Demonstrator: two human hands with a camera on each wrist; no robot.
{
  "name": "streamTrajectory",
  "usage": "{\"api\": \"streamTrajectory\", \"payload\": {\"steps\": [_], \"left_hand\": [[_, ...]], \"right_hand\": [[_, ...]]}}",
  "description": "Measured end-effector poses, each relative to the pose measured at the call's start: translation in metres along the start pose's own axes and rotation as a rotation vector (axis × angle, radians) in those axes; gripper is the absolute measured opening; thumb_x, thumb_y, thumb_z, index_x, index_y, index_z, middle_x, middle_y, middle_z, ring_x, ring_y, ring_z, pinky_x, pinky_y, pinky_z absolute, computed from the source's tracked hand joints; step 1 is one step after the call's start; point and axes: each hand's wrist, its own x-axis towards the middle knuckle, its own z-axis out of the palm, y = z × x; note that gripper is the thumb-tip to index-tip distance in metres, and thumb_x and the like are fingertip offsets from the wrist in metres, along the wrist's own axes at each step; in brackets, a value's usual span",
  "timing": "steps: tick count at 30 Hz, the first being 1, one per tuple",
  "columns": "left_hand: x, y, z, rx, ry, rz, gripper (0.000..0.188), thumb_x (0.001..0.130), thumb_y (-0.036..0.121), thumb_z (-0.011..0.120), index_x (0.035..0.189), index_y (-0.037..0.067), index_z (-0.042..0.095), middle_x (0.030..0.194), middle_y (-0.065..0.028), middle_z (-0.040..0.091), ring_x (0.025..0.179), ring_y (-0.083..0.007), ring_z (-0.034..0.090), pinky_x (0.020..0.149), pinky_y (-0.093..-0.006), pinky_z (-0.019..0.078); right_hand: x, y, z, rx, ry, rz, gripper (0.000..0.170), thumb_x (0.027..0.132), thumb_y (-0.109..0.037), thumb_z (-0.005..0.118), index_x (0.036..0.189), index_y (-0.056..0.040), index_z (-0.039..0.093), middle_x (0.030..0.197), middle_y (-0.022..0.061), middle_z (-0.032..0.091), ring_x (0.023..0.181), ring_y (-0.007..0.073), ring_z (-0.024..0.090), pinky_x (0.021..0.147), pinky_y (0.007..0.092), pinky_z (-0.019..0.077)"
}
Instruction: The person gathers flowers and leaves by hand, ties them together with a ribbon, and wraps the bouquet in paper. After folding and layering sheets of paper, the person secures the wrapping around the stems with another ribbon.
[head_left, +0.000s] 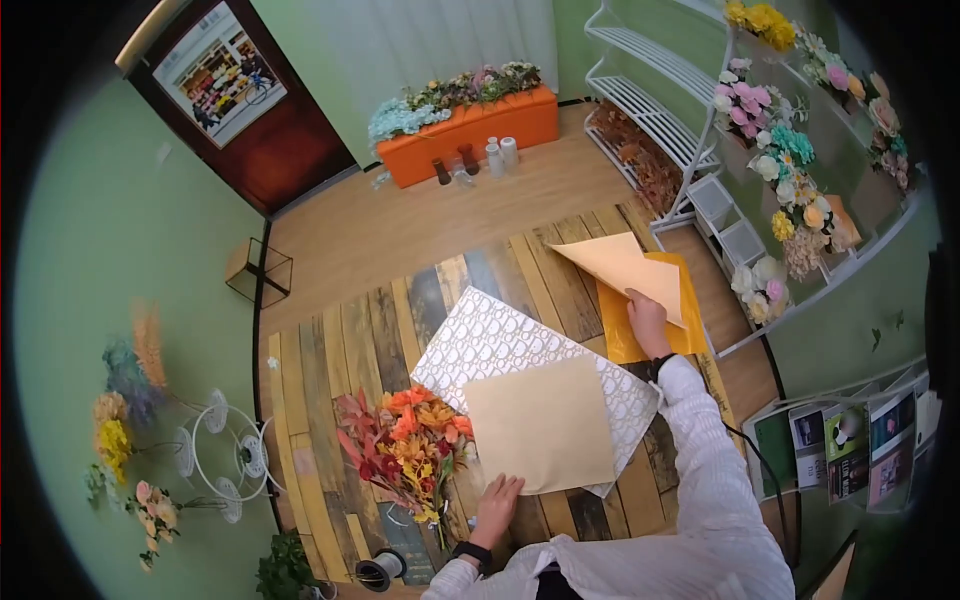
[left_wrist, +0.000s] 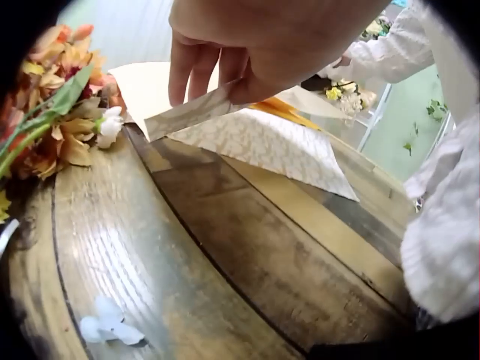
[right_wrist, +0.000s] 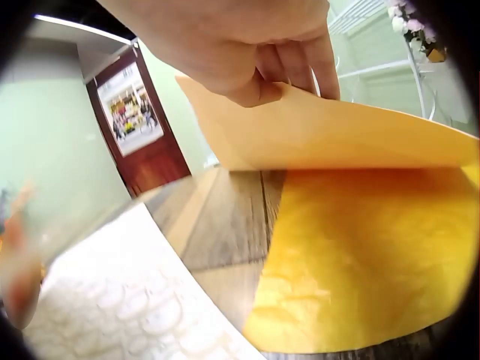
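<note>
My left hand pinches the near edge of a tan sheet, which lies over a white patterned sheet. In the left wrist view, thumb and fingers of that hand hold a raised edge showing a pattern. At the right, my right hand grips a pale orange sheet over a yellow-orange sheet. Seen from the right wrist, the pale orange sheet is raised between thumb and fingers of the hand, its lower side above the yellow-orange sheet.
A bouquet of red and orange flowers lies left of the tan sheet on the wooden table. A spool stands at the near left edge. Beyond the table are an orange box and a white flower rack.
</note>
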Motion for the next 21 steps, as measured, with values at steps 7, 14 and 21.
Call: {"api": "streamTrajectory", "payload": {"steps": [7,14,21], "left_hand": [[0.008,-0.009,0.024,-0.042,-0.187,-0.037,0.046,0.071,0.009,0.054,0.114,0.006,0.041,0.116,-0.0141,0.043,0.107,-0.0326,0.040,0.088,-0.0365,0.0355],[-0.005,-0.008,-0.005,-2.081,0.059,-0.581,0.059,0.079,0.039,0.039,0.128,0.010,0.023,0.128,-0.0153,0.030,0.114,-0.0314,0.034,0.093,-0.0443,0.0301],[-0.075,-0.003,-0.033,-1.191,0.030,-0.920,0.054,0.077,0.035,0.049,0.119,0.005,0.032,0.108,-0.0151,0.048,0.087,-0.0235,0.053,0.068,-0.0338,0.0478]], "right_hand": [[-0.092,-0.079,-0.106,0.203,0.201,-0.465,0.029,0.067,0.003,0.051,0.095,0.0012,0.054,0.095,0.0137,0.056,0.090,0.0254,0.055,0.077,0.0324,0.0447],[-0.241,-0.106,-0.043,0.110,-0.174,-0.852,0.032,0.069,-0.011,0.046,0.099,-0.0008,0.052,0.102,0.0136,0.052,0.095,0.0271,0.049,0.082,0.0343,0.0400],[-0.307,-0.101,-0.015,0.351,-0.562,-1.135,0.026,0.071,-0.014,0.050,0.096,-0.0044,0.053,0.099,0.0097,0.052,0.092,0.0235,0.050,0.082,0.0310,0.0401]]}}
